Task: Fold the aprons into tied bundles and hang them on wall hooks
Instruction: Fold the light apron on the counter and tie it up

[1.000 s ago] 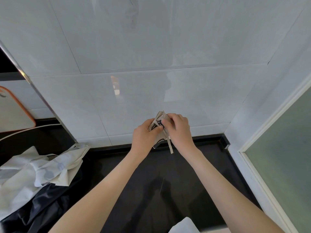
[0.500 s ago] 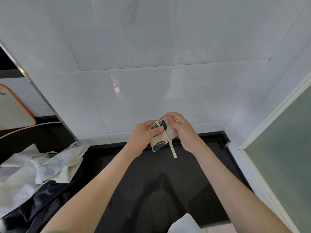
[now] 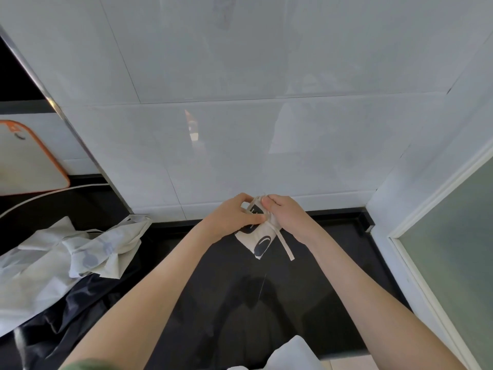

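A small folded apron bundle (image 3: 258, 240), cream cloth with black print, hangs in the air above the black counter (image 3: 266, 303), close to the tiled wall. My left hand (image 3: 234, 216) grips its upper left side. My right hand (image 3: 286, 214) pinches its top from the right. A cream strap (image 3: 284, 243) dangles from the bundle below my right hand. More aprons (image 3: 66, 257), pale with a faint print, lie crumpled on the counter at the left over a dark cloth (image 3: 61, 316). No wall hook is in view.
A white cutting board with an orange rim (image 3: 29, 158) leans at the far left beside a metal edge strip (image 3: 69, 124). A frosted glass door with a white frame (image 3: 453, 236) stands at the right. A white cloth corner (image 3: 290, 353) pokes in at the bottom edge.
The bundle and both hands have come down slightly toward the counter. More of the printed cloth now hangs below my hands, and the strap dangles longer.
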A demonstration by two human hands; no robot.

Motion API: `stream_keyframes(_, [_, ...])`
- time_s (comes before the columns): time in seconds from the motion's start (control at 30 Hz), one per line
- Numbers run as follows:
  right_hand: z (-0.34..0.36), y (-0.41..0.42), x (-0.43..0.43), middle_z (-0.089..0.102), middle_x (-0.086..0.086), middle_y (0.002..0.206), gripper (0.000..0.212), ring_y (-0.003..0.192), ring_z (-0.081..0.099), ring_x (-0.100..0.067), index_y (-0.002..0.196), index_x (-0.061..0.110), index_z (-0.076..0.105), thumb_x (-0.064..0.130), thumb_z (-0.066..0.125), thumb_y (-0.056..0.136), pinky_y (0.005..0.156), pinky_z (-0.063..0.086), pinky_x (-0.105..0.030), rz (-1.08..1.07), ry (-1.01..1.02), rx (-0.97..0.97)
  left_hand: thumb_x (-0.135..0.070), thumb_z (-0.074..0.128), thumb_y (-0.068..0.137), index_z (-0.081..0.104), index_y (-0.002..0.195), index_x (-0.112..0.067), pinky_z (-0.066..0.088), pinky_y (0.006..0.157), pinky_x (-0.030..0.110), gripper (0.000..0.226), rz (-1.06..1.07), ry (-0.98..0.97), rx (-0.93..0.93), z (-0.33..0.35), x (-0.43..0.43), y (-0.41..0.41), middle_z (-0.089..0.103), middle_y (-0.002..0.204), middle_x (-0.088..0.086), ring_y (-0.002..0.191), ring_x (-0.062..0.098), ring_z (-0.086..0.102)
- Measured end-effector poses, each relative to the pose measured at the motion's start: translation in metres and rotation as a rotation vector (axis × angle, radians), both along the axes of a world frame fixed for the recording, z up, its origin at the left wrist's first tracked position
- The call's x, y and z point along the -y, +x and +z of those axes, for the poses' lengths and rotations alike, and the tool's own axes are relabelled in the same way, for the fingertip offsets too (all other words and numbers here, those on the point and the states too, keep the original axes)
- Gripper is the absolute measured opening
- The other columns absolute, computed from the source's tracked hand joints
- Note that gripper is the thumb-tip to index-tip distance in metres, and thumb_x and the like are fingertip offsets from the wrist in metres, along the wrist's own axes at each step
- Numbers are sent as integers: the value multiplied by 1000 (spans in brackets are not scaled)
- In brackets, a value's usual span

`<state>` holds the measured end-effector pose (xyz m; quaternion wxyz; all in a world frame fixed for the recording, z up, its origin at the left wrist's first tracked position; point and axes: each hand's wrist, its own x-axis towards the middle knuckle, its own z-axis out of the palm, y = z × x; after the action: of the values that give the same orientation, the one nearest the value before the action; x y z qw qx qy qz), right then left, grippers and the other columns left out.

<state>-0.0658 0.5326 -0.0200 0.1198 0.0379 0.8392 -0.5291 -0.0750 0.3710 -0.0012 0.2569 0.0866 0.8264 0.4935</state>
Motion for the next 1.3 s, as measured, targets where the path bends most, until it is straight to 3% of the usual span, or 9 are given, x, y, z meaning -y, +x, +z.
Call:
stream_keyframes(0.17, [0,4,4,67,-11,107,27,96,66,-26,111,18,59,38,42,102,90,51,-44,35,-103,83,-27,63,93,44,135,-38,47,69,18,47,-122,121,40,-4,9,-1,62,88,-7,71,2,59])
stream_keyframes(0.27, [2,8,1,63,-9,110,33,83,65,-23,123,24,40,46,45,99,64,54,-37,35,-272,191,-22,65,91,51,129,-32,53,78,29,42,-33,229,82,-18,13,-2,68,94,3,83,13,64])
stream_keyframes(0.33, [0,10,-3,59,-11,115,45,84,65,-23,130,24,30,47,49,96,62,53,-34,57,-332,236,-22,65,91,50,128,-29,52,84,38,41,40,279,110,-28,14,-1,69,99,9,88,20,66])
stream_keyframes(0.43, [-3,12,-3,58,-8,110,51,73,60,-16,130,22,25,38,57,95,58,49,-27,82,-196,235,-23,64,92,48,129,-26,53,83,41,41,181,347,127,-42,15,-2,70,105,14,92,27,67])
stream_keyframes(0.6, [-7,16,7,62,3,85,16,69,53,-6,104,15,55,29,49,100,63,37,-20,48,38,157,-23,64,92,44,131,-24,53,79,41,44,321,406,129,-53,14,-3,68,102,17,86,25,65])
stream_keyframes(0.7, [-6,16,11,57,-1,69,34,66,52,-12,75,13,58,29,43,102,62,36,-25,55,148,121,-24,61,94,41,134,-22,53,83,42,44,353,486,180,-58,14,0,66,110,20,92,26,66])
stream_keyframes(0.87, [-8,14,8,60,-12,80,34,75,48,-18,85,-2,64,26,49,99,65,31,-33,46,190,116,-24,55,96,41,134,-14,55,84,36,42,359,579,313,-63,21,5,61,125,13,109,24,64])
stream_keyframes(1.1, [-15,15,12,67,-12,86,27,79,54,-16,83,3,68,26,60,94,68,35,-30,-5,103,98,-16,61,92,55,126,-3,54,85,32,38,230,590,373,-58,31,15,67,119,14,110,26,64])
stream_keyframes(1.3, [-12,12,14,56,4,69,25,70,49,-9,84,1,61,25,68,89,61,33,-23,-55,12,87,-10,62,90,53,125,-3,55,76,30,37,327,641,334,-57,33,17,67,117,15,103,25,67])
